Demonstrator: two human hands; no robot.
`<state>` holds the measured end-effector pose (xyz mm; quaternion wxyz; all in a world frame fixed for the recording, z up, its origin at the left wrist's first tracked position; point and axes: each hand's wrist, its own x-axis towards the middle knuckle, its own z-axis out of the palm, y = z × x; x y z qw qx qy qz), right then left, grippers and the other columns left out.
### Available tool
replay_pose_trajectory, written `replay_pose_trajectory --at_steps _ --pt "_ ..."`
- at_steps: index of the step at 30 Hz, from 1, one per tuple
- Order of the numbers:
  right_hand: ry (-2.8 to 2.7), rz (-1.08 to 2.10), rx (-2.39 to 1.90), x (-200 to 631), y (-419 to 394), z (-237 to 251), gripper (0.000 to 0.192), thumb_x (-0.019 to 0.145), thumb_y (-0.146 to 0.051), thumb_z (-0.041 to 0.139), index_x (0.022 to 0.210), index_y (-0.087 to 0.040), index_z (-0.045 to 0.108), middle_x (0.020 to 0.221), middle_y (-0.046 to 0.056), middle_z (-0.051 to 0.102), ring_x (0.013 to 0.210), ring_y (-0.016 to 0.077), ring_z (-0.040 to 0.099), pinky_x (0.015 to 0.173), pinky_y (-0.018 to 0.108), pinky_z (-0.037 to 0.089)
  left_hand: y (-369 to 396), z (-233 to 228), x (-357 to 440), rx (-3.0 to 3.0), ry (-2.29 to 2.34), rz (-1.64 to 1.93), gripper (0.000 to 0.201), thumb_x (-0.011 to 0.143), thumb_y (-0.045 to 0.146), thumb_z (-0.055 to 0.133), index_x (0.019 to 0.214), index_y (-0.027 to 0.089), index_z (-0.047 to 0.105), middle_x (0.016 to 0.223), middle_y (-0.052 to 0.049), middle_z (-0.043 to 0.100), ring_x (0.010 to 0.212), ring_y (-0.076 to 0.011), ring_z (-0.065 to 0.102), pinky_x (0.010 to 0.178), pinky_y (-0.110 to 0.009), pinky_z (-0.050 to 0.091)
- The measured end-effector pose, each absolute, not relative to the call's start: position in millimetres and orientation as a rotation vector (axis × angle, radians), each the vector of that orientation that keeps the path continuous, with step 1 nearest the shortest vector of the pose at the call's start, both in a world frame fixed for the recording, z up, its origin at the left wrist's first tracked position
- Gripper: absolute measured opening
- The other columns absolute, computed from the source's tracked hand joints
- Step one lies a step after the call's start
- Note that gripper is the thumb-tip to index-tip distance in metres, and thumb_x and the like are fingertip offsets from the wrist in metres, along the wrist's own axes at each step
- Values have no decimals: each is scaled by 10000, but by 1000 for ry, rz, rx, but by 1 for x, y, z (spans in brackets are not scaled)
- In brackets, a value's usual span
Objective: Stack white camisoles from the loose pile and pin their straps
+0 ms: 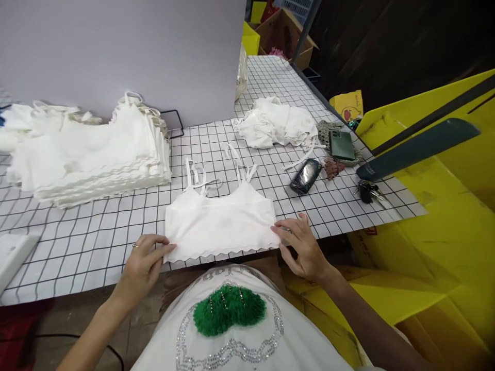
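A white strappy bralette (222, 224) lies flat at the table's front edge, its scalloped hem towards me and its thin straps loose at the far side. My left hand (145, 257) pinches the lower left corner of the bralette between thumb and fingers. At the opposite corner, my right hand (301, 247) grips the fabric, fingers on top and thumb below the hem. To the left rises a thick stack of similar white garments (100, 154). Beyond the bralette, a loose heap of white garments (276, 123) sits crumpled with straps trailing.
A grid-patterned cloth covers the table (201, 136). On the right are a dark shiny case (305, 176), a green phone (342, 145) and keys (369, 191). Yellow panels (444, 232) stand beyond the right edge. A grey board (124, 51) rises behind the stack.
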<state>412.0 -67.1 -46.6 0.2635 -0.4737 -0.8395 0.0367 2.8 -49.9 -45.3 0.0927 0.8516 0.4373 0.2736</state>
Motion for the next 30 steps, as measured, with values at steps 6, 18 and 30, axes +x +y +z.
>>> replay_pose_trajectory --at_steps 6,18,30 --pt "-2504 75 -1417 388 -59 -67 769 1007 -459 433 1622 -177 67 1601 212 333 1484 389 324 1133 714 240 -45 -58 44 2637 1419 464 616 1025 377 448 1590 228 254 1609 -149 362 1511 -328 286 1188 -566 318" --pt "-2288 89 -1083 331 76 -36 217 986 -185 510 950 -184 724 920 93 715 969 259 575 924 464 449 52 -51 36 2204 1550 1022 212 939 304 588 1064 202 726 1069 -103 716 977 -252 675 805 -402 585" --pt "-2838 484 -1226 260 172 -20 66 783 -117 720 752 -152 673 932 105 679 1072 313 540 1016 611 339 112 -62 57 2140 1537 687 150 780 154 670 896 182 760 812 -27 585 677 -156 553 663 -299 468"
